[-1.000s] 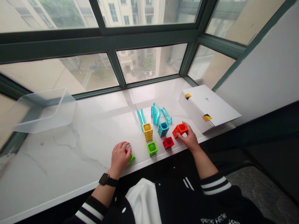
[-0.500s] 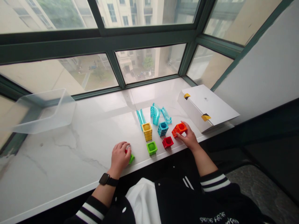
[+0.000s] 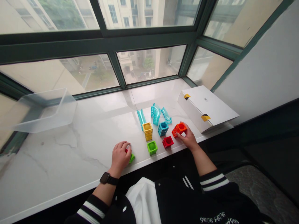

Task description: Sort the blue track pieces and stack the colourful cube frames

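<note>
My left hand (image 3: 121, 155) is curled over a green block (image 3: 132, 158) near the counter's front edge; a bit of red shows beside it, the rest hidden under the fingers. At the right, my right hand (image 3: 188, 137) grips a stack of orange blocks (image 3: 179, 129) between thumb and fingers. Between the hands stand a green block (image 3: 152, 147), a red block (image 3: 168, 142), a stack of yellow blocks (image 3: 148, 132) and a stack of blue blocks (image 3: 163, 128). Behind these lie a straight clear-blue track piece (image 3: 141, 118), several curved ones (image 3: 155, 113) and another track piece (image 3: 166, 115).
A clear plastic bin (image 3: 46, 115) stands at the left on the white marbled counter (image 3: 93, 137). On the right is a white box (image 3: 210, 107) with yellow-and-black tabs. Green-framed windows (image 3: 149, 42) rise behind the counter.
Both hands and the blocks keep their places. The view has only shifted very slightly.
</note>
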`<control>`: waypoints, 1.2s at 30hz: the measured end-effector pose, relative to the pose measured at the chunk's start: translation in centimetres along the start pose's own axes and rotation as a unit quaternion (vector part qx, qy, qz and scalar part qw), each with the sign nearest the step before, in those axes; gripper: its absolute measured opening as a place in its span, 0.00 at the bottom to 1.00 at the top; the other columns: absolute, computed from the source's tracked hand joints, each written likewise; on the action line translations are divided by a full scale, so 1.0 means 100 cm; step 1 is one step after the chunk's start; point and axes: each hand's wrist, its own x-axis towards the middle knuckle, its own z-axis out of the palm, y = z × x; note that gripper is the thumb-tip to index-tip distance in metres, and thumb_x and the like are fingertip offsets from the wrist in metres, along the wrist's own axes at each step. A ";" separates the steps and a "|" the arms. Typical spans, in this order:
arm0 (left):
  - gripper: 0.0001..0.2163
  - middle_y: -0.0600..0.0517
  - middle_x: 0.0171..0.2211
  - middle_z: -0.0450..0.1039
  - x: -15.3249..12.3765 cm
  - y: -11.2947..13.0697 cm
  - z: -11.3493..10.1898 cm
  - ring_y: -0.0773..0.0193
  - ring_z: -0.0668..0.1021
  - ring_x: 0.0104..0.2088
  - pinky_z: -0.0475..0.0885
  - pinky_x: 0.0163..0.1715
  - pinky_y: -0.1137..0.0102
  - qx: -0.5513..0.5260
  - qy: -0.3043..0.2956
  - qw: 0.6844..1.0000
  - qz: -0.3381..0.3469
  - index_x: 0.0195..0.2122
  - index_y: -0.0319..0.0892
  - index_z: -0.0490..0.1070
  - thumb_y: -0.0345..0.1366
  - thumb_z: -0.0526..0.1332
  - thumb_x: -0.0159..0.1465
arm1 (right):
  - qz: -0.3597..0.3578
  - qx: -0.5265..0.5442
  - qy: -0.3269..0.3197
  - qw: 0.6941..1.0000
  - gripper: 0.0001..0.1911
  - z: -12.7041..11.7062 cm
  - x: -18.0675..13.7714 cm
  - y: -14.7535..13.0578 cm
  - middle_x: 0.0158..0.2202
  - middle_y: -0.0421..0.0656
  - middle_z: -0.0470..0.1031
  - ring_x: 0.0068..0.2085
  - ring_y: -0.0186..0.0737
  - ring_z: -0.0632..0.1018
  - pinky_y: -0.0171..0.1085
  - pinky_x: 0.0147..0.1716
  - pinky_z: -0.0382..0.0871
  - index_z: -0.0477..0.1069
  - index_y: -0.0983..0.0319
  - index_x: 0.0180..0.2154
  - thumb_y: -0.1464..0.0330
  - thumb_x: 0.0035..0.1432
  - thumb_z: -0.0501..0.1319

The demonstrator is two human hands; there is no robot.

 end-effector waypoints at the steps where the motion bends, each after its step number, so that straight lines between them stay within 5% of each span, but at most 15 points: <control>1: 0.12 0.45 0.52 0.78 0.000 0.000 0.000 0.47 0.76 0.54 0.69 0.59 0.53 -0.001 0.000 1.000 0.000 0.47 0.46 0.78 0.37 0.56 0.69 | 0.000 0.001 0.002 1.000 0.42 0.000 0.000 0.001 0.69 0.53 0.66 0.67 0.53 0.72 0.53 0.68 0.66 0.59 0.57 0.70 0.54 0.60 0.69; 13: 0.09 0.45 0.47 0.78 -0.001 0.002 -0.002 0.49 0.76 0.50 0.69 0.56 0.56 -0.004 -0.010 1.000 -0.003 0.40 0.45 0.77 0.35 0.56 0.68 | 0.001 -0.003 0.036 0.999 0.53 -0.004 -0.008 -0.010 0.70 0.57 0.64 0.67 0.56 0.72 0.58 0.65 0.68 0.50 0.57 0.74 0.53 0.56 0.72; 18: 0.09 0.46 0.38 0.75 -0.003 0.006 -0.006 0.52 0.74 0.41 0.69 0.47 0.57 0.021 -0.020 0.999 -0.022 0.32 0.46 0.72 0.35 0.55 0.69 | -0.121 -0.019 0.212 0.970 0.32 -0.007 -0.013 -0.063 0.62 0.52 0.70 0.63 0.54 0.74 0.60 0.65 0.67 0.63 0.59 0.65 0.57 0.64 0.64; 21: 0.10 0.46 0.36 0.73 -0.006 0.005 -0.006 0.53 0.73 0.40 0.68 0.44 0.58 0.026 -0.025 0.999 -0.033 0.31 0.46 0.70 0.35 0.56 0.69 | -0.167 -0.004 0.236 0.957 0.20 -0.002 -0.020 -0.111 0.54 0.50 0.74 0.56 0.53 0.78 0.58 0.58 0.75 0.70 0.58 0.57 0.60 0.66 0.61; 25: 0.09 0.47 0.34 0.72 -0.011 0.003 -0.006 0.53 0.72 0.38 0.67 0.42 0.58 0.021 -0.027 0.999 -0.039 0.29 0.47 0.69 0.35 0.57 0.69 | -0.188 0.041 0.120 0.974 0.12 0.020 -0.036 -0.178 0.47 0.49 0.76 0.51 0.53 0.80 0.57 0.55 0.78 0.75 0.52 0.51 0.63 0.67 0.61; 30: 0.12 0.46 0.33 0.71 -0.014 0.002 -0.012 0.52 0.73 0.39 0.67 0.44 0.57 -0.004 -0.020 0.998 -0.061 0.28 0.46 0.69 0.37 0.57 0.70 | -0.245 0.119 -0.137 0.952 0.15 0.073 -0.050 -0.237 0.49 0.46 0.77 0.49 0.49 0.80 0.52 0.51 0.80 0.75 0.51 0.53 0.69 0.67 0.62; 36: 0.13 0.48 0.34 0.74 -0.012 -0.016 -0.017 0.56 0.76 0.39 0.69 0.44 0.60 -0.121 -0.059 0.986 -0.095 0.32 0.45 0.70 0.36 0.51 0.73 | -0.199 -0.007 -0.323 0.925 0.23 0.150 -0.069 -0.226 0.56 0.49 0.72 0.58 0.49 0.75 0.51 0.61 0.72 0.69 0.56 0.58 0.75 0.62 0.64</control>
